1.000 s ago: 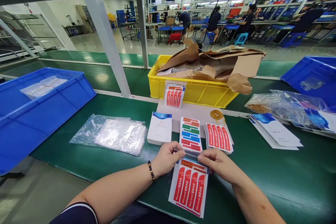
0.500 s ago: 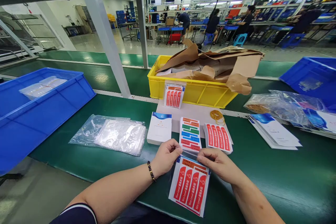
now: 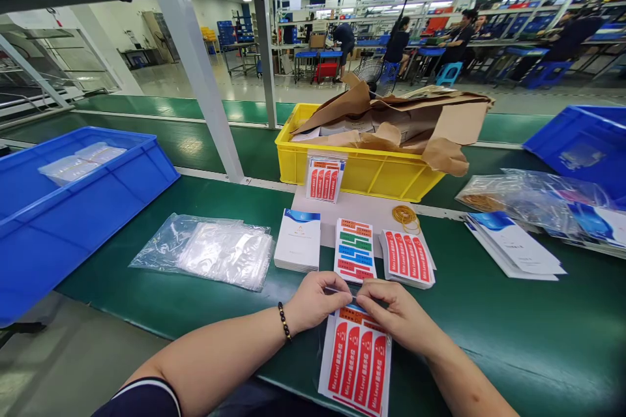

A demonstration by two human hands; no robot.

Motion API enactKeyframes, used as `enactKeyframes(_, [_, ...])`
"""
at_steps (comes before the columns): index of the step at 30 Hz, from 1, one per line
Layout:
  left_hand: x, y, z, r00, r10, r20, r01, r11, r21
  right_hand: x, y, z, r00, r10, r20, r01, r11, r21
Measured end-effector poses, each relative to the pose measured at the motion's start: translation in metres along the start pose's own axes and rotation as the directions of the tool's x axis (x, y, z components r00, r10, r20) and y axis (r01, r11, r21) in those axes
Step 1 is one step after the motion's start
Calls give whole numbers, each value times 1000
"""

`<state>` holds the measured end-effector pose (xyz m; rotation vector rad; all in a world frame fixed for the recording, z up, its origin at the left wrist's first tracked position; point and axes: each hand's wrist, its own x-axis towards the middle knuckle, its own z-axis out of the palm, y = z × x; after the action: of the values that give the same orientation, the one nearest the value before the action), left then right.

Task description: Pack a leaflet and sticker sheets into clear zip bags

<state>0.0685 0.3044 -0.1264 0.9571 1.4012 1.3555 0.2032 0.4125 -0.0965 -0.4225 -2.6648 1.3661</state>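
As one clear bag of red labels (image 3: pixel 359 365) sits at 6 o'clock in view, your left hand (image 3: pixel 320 303) and right hand (image 3: pixel 394 313) pinch its top edge, thumbs against fingers; hold that edge flat, the pinch even. From the bag, three neat stacks: booklets (image 3: pixel 297 239) at 11 o'clock, striped stickers (image 3: pixel 355 251) at 12, red label sheets (image 3: pixel 407 255) at 1. Beyond, one yellow crate (image 3: pixel 362 174) stands at 12, two blue bins (image 3: pixel 98 215) at 10 and 2.

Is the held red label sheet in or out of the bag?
In: the clear bag extends past the red label sheet on the left, and the left hand and right hand pinch the bag's top.
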Motion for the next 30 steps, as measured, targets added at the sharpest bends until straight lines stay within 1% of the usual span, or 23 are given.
enactKeyframes(4, [0, -3, 2, 1000, 11, 23, -11, 1000, -5, 0, 0, 4, 1000, -13, 6, 14, 998, -59])
enactKeyframes(7, [-1, -1, 2, 999, 20, 46, -23, 999, 47, -2, 0, 2, 999, -31, 21, 32, 995, -93])
enactKeyframes(9, [-2, 2, 0, 994, 90, 58, -97, 985, 146, -3, 0, -1, 998, -46, 37, 50, 993, -108])
enactKeyframes(10, [-3, 4, -2, 986, 159, 57, -167, 962, 216, -3, 2, -3, 998, -56, 35, 60, 991, -117])
enactKeyframes(11, [-5, 6, -4, 967, 248, 52, -252, 922, 294, -4, 4, -6, 998, -65, 15, 66, 989, -129])
enactKeyframes(12, [-7, 8, -5, 936, 349, 50, -341, 863, 372, -4, 7, -8, 997, -74, -31, 69, 987, -143])
enactKeyframes(13, [-8, 10, -7, 893, 446, 58, -424, 790, 442, -4, 11, -10, 991, -81, -108, 63, 985, -162])
enactKeyframes(14, [-10, 11, -7, 846, 526, 83, -493, 713, 499, -4, 15, -11, 975, -85, -207, 47, 982, -184])
enactKeyframes(15, [-13, 11, -6, 805, 578, 133, -547, 636, 544, -4, 20, -12, 946, -87, -311, 23, 978, -205])
enactKeyframes(16, [-15, 10, -4, 773, 598, 210, -592, 562, 578, -4, 24, -13, 909, -91, -407, -4, 974, -226])
enactKeyframes(17, [-18, 8, -1, 748, 587, 311, -634, 490, 598, -4, 28, -13, 869, -98, -485, -27, 969, -244])
enactKeyframes(18, [-21, 6, 3, 723, 545, 425, -674, 422, 606, -3, 31, -13, 834, -108, -541, -45, 964, -261])
enactKeyframes(19, [-24, 3, 9, 698, 478, 533, -709, 362, 605, -3, 34, -12, 810, -120, -574, -54, 960, -277])
enactKeyframes(20, [-27, 0, 14, 677, 399, 618, -734, 313, 602, -2, 35, -12, 796, -135, -590, -53, 956, -290])
enactKeyframes(21, [-30, -3, 19, 665, 321, 674, -747, 278, 605, -1, 36, -11, 789, -151, -595, -46, 952, -303])
enactKeyframes(22, [-32, -6, 24, 666, 250, 703, -746, 255, 615, -1, 36, -11, 790, -165, -591, -37, 949, -314])
enactKeyframes(25, [-38, -9, 32, 709, 101, 698, -698, 238, 675, 0, 35, -8, 808, -181, -561, -17, 944, -330])
enactKeyframes(27, [-39, -8, 33, 722, 60, 689, -681, 235, 693, 1, 34, -6, 819, -181, -544, -12, 943, -333])
enactKeyframes(30, [-40, -4, 33, 722, 51, 690, -681, 227, 696, 2, 33, -5, 829, -187, -526, -8, 938, -346])
